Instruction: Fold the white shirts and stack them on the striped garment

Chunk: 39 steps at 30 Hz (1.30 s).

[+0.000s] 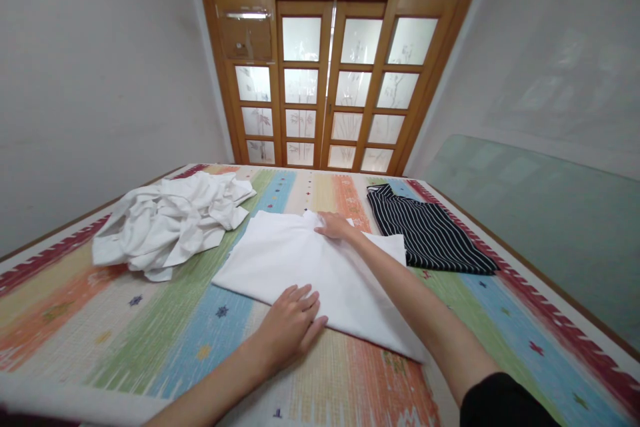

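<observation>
A folded white garment [280,253], perhaps a shirt, lies flat in front of me on the patterned cloth. My left hand [293,327] rests at its near edge, palm down, fingers stretched out and the tips on the fabric. Reaching across the garment, my right hand [334,225] has its thumb and fingers closed on the far edge near the middle. Some of the garment's right part is hidden beneath my right forearm.
To the left sits a crumpled heap of white cloth [175,220]. A folded black garment with white stripes [425,230] lies at the right. The striped multicolour cloth [200,340] covers the surface; a pale green panel [545,213] borders the right side. Wooden glazed doors [327,113] stand behind.
</observation>
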Motion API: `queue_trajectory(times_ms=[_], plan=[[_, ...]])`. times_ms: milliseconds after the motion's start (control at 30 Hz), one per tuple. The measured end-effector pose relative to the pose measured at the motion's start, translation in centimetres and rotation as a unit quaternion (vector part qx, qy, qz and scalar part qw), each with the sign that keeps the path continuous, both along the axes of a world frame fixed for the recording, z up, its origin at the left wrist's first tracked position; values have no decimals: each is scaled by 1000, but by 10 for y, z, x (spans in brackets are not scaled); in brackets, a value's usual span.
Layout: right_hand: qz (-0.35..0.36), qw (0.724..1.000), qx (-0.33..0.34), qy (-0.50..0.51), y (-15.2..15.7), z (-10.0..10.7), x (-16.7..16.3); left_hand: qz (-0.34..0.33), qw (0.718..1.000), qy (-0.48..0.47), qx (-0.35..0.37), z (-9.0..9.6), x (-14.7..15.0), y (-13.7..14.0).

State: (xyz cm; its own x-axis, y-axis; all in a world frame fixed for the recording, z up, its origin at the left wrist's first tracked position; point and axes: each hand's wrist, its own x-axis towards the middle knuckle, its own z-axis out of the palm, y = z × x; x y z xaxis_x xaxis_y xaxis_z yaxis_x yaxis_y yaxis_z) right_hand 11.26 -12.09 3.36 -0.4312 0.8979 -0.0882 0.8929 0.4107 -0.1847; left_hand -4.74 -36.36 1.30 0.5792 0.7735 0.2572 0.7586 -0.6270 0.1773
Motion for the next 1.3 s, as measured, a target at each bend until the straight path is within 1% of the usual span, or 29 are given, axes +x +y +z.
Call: queue_trajectory(times_ms=[67,167,300,367,433,500,533,600,667,700,733,800,833,867,900,933,967,1067,1133,1167,1233,1300], plan=[[-12,1000,5,15,-1,-1,14,19,1000,-3,4,4,-11,4],[-30,999,20,38,-7,-4,37,66,998,2,11,8,-28,16],[-103,993,32,49,-23,-8,65,131,991,31,2,12,-52,43],[-136,987,46,77,-32,-11,78,160,987,30,-13,13,-63,60],[-143,978,75,134,-41,-14,90,182,983,-8,-33,13,-72,76],[-144,962,92,214,-49,-15,101,204,973,-86,-63,13,-80,91],[-154,950,86,257,-52,-14,106,220,962,-137,-83,13,-83,98],[-202,916,32,344,-61,-11,113,255,924,-251,-133,14,-86,108],[-248,870,-57,422,-70,-5,118,289,869,-353,-191,15,-87,116],[-256,847,-101,455,-74,-2,119,304,840,-392,-221,17,-87,118],[-251,826,-139,485,-78,0,120,316,812,-424,-248,18,-87,120],[-212,796,-184,536,-83,3,120,324,765,-467,-304,21,-85,122],[-185,786,-198,556,-84,3,119,317,750,-477,-332,22,-83,122],[-158,780,-212,567,-84,3,118,304,743,-480,-353,23,-82,122],[-137,778,-227,569,-83,2,118,287,746,-476,-366,25,-80,122],[-122,781,-241,563,-81,0,117,270,757,-465,-372,26,-79,122],[-111,787,-250,553,-79,-1,116,253,774,-449,-368,27,-78,121],[-102,805,-242,531,-72,-6,114,210,834,-396,-322,29,-77,121],[-108,799,-231,544,-70,-7,113,199,858,-381,-280,31,-78,120],[-114,792,-227,555,-69,-8,112,200,865,-382,-258,32,-79,119],[-120,777,-210,582,-70,-6,112,206,869,-391,-223,34,-80,118],[-120,777,-171,594,-71,-3,111,212,869,-402,-196,38,-81,116]])
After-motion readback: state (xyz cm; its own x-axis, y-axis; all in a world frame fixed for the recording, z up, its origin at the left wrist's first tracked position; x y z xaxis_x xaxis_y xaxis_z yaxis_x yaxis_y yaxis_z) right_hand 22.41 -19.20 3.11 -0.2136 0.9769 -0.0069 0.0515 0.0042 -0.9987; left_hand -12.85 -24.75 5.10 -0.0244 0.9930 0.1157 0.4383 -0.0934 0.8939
